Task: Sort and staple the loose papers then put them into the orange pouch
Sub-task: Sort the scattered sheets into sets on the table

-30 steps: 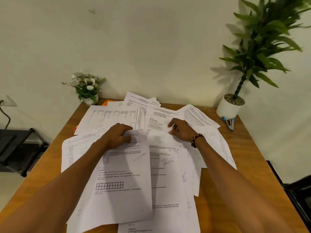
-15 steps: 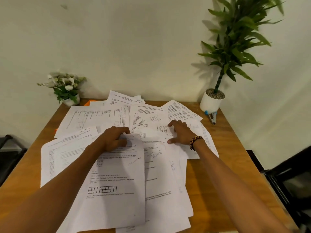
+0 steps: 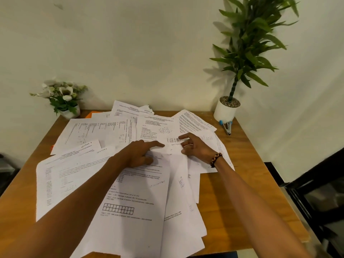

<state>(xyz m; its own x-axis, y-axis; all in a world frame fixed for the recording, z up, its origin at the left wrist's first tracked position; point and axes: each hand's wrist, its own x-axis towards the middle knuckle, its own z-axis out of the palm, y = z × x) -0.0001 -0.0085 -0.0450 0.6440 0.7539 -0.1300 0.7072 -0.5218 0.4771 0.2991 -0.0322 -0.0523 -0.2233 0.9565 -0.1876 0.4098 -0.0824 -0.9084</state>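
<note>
While our two hands meet over the middle of the spread, the loose papers lie fanned across most of the wooden bench, overlapping one another in every direction. Our left hand rests on the sheets with its index finger stretched straight toward the right hand and the other fingers loosely bent; it grips nothing that we can see. Our right hand, with a beaded bracelet at the wrist, lies just beside the left one, its fingers spread and lightly bent, the tips touching the paper. Whether they pinch a sheet's edge we cannot tell for sure, but they look relaxed rather than clamped. Between the two hands a white sheet bulges up slightly.

Beyond the left hand, at the far edge of the bench, a corner of the orange pouch peeps out from under the sheets; a second sliver of orange shows at the edge of the papers out past the left of that hand. Beyond the right hand and off to its right, a stapler with a blue end lies on the bare wood, touching or nearly touching a white pot with a tall green plant. Far out beyond the left hand stands a small pot of white flowers against the wall.
</note>
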